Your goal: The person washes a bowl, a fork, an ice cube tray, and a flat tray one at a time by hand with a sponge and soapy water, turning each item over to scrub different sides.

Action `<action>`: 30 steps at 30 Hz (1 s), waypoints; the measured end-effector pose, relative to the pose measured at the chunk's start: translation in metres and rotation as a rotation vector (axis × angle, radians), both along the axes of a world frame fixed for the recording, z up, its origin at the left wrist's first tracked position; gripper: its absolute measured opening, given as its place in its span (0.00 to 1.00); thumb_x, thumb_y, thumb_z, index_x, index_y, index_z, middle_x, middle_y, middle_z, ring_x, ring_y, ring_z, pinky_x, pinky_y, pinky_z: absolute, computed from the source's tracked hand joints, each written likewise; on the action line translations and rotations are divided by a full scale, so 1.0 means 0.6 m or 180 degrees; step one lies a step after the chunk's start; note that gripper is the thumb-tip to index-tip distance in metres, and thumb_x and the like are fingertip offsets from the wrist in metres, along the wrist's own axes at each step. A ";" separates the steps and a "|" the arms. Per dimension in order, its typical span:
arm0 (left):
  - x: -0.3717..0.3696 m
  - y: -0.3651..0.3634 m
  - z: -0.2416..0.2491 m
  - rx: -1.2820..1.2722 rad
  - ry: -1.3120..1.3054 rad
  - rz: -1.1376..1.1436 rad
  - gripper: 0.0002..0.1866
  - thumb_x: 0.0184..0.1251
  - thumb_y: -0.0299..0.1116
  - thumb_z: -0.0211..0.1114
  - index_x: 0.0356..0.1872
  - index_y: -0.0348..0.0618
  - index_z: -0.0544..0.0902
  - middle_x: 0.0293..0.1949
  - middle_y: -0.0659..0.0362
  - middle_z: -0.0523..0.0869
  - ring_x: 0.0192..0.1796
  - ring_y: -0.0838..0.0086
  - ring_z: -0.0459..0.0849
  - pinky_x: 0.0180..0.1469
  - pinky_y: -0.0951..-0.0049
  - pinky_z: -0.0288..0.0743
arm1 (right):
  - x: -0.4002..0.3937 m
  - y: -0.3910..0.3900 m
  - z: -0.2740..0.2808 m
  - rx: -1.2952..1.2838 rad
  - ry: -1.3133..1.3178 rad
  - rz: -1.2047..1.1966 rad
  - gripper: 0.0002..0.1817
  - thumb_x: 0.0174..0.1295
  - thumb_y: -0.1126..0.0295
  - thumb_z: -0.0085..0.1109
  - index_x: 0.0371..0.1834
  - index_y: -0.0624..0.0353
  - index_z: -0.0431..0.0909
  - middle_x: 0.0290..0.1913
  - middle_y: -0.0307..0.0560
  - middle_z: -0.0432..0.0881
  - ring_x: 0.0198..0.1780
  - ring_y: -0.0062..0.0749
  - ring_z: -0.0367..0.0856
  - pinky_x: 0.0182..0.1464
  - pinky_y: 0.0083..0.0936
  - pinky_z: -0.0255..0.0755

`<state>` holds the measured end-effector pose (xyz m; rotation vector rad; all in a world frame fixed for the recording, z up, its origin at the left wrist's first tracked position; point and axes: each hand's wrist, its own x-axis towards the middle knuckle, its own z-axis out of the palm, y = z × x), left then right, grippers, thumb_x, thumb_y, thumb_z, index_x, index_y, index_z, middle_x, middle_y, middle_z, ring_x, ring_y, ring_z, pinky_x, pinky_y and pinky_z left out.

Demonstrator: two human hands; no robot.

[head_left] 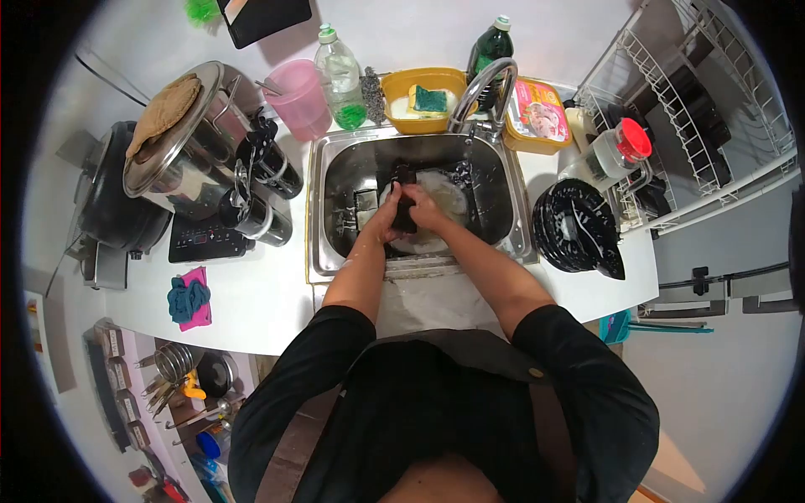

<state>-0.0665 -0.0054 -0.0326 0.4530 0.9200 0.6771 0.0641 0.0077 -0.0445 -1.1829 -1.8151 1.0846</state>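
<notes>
Both hands are down inside the metal sink (334,155), over its basin. My left hand (386,220) and my right hand (428,210) close in from either side on a dark, long object (405,220) whose kind I cannot tell. It stands roughly lengthwise between them, its upper end showing beyond the fingers. Soapy, whitish water (444,193) lies around and under the hands. A small light rectangular item (366,205) is in the basin left of my left hand. The curved faucet (495,80) arches over the sink's back edge.
Behind the sink stand a yellow tub (398,126) with a sponge (429,101), a clear soap bottle (342,84) and a pink pitcher (306,101). Stacked black dishes (562,226) and a red-lidded jar (608,159) sit right, beside a wire rack (662,84). A large pot (205,142) is left.
</notes>
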 end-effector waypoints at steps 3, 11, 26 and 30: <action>0.008 -0.014 0.031 0.0179 0.0323 0.0147 0.37 0.53 0.66 0.55 0.60 0.62 0.57 0.46 0.60 0.73 0.40 0.66 0.76 0.31 0.62 0.74 | -0.003 0.002 -0.007 0.0336 -0.0766 -0.0205 0.28 0.43 0.83 0.45 0.54 0.62 0.68 0.53 0.54 0.70 0.58 0.45 0.67 0.60 0.32 0.60; 0.007 -0.014 0.026 0.0315 0.0099 0.0737 0.31 0.55 0.57 0.61 0.56 0.61 0.59 0.39 0.60 0.76 0.31 0.70 0.78 0.29 0.63 0.76 | 0.018 0.012 0.054 -0.0500 -0.0599 0.0104 0.16 0.47 0.79 0.46 0.40 0.62 0.78 0.43 0.54 0.78 0.48 0.46 0.75 0.52 0.33 0.68; 0.003 -0.013 0.022 0.0021 -0.0107 -0.0603 0.23 0.54 0.50 0.65 0.47 0.58 0.68 0.30 0.62 0.79 0.28 0.72 0.80 0.26 0.69 0.73 | 0.030 0.036 0.030 0.0535 -0.0600 -0.0479 0.25 0.44 0.83 0.46 0.50 0.61 0.72 0.54 0.56 0.70 0.56 0.47 0.69 0.56 0.31 0.65; 0.012 -0.025 0.024 0.0285 0.0174 -0.0275 0.31 0.53 0.45 0.68 0.56 0.61 0.61 0.32 0.61 0.79 0.28 0.73 0.78 0.27 0.69 0.73 | 0.032 0.023 0.026 0.0299 -0.1194 -0.0508 0.22 0.46 0.80 0.49 0.48 0.61 0.74 0.50 0.55 0.75 0.52 0.50 0.72 0.56 0.31 0.66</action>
